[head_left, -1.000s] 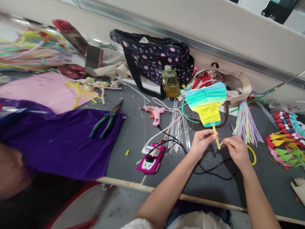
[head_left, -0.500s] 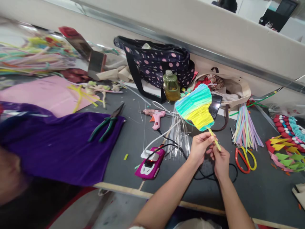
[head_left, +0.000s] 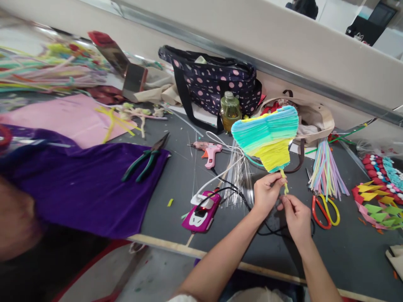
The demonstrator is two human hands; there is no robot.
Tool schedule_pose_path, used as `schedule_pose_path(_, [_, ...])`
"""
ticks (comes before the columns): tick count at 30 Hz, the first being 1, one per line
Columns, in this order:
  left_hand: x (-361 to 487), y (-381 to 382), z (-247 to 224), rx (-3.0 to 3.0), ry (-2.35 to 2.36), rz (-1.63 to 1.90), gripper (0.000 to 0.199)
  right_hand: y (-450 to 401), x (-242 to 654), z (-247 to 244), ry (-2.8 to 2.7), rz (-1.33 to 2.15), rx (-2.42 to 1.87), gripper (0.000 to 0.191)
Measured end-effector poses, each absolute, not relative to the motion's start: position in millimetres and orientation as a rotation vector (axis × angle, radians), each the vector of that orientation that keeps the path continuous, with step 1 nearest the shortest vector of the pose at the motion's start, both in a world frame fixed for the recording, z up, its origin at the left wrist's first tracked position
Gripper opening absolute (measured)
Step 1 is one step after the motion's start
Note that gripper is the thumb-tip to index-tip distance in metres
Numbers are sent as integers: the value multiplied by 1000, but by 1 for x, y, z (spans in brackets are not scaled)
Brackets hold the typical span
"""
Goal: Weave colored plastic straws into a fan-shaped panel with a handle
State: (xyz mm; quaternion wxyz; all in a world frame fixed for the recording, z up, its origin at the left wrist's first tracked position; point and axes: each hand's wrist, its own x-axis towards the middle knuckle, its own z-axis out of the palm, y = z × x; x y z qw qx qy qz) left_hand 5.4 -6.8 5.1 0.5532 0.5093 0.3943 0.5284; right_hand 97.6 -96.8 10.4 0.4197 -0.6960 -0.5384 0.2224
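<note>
A fan-shaped piece of blue, turquoise and yellow pipe cleaners (head_left: 267,133) stands above my hands, wide end up. From its narrow base runs a short yellow pipe-cleaner stem (head_left: 284,184), which looks twisted. My left hand (head_left: 267,195) is closed, pinching this stem just under the base between thumb and finger. Lower down, my right hand (head_left: 296,218) is closed too, its thumb and forefinger pinched at the stem's bottom end. Scissors (head_left: 325,212) with red and yellow handles lie to the right of my right hand.
A pink glue gun (head_left: 209,153), a magenta device (head_left: 202,212) with cables and clear sticks (head_left: 239,180) lie left of my hands. Pliers (head_left: 146,161) rest on purple cloth (head_left: 78,184). Behind stand a green bottle (head_left: 230,112) and a dotted bag (head_left: 214,79). Another person's arm (head_left: 17,220) shows at left.
The fan-shaped piece has turned to show its face more broadly. My right hand has moved down and right along the stem, which now looks thinner and twisted. The view has shifted slightly.
</note>
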Motion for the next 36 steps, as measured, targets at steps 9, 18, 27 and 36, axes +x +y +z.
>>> schedule_pose_path(9, [5, -4, 7, 1164, 848, 1103, 15, -87, 153, 38, -2014, 14, -1678, 25])
schedule_pose_path(18, [2, -3, 16, 783, 563, 949, 29, -68, 168, 14, -1714, 434, -1513, 22])
schedule_pose_path(27, [1, -2, 15, 623, 547, 938, 29, -65, 129, -24, -1030, 875, -1385, 19])
schedule_pose_path(36, [5, -8, 18, 578, 662, 1031, 31, -71, 75, -32, -667, 758, -1334, 29])
